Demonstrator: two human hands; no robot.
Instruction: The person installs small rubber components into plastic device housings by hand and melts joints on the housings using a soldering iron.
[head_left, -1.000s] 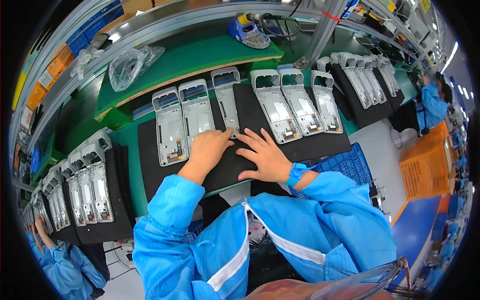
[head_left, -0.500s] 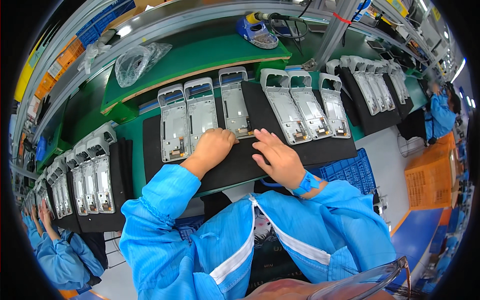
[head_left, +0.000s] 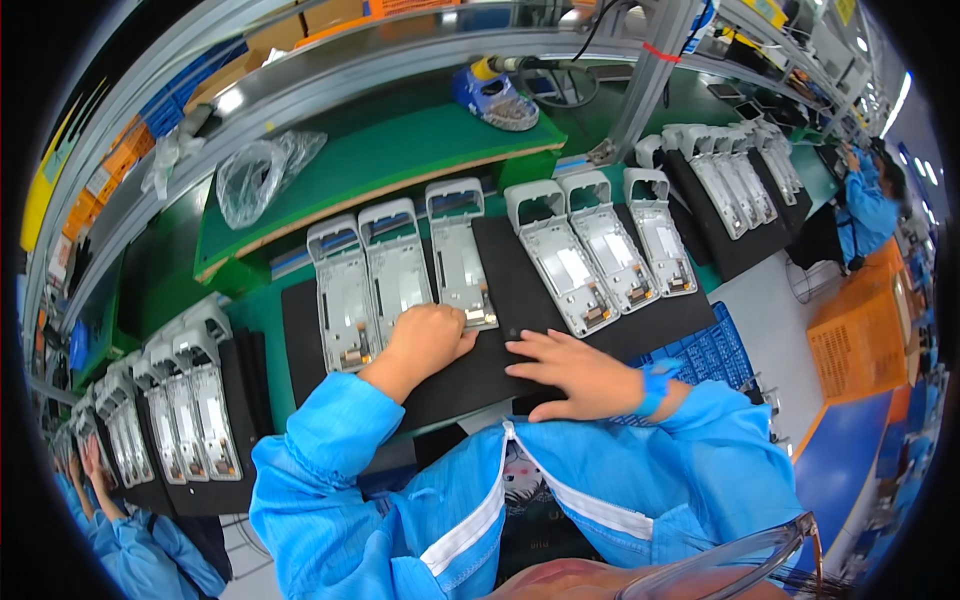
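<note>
A worker in a blue smock sits at a green bench [head_left: 262, 325], the left hand [head_left: 424, 342] curled at the lower end of a grey housing [head_left: 460, 262], whether pinched on it or on a small part one cannot tell; the right hand [head_left: 575, 375] is held with fingers apart and empty over the black mat [head_left: 450, 392]; the housing lies open side up on that mat, third from the left in a row of six; behind it a raised green shelf [head_left: 390, 145] bears a crumpled clear bag [head_left: 262, 172] and a blue tool stand [head_left: 497, 100]; more housings line dark mats to either side, where co-workers in blue are partly in view; a blue crate [head_left: 710, 352] and an orange crate [head_left: 862, 340] stand beyond the bench at right, near a blue floor panel [head_left: 845, 445].
</note>
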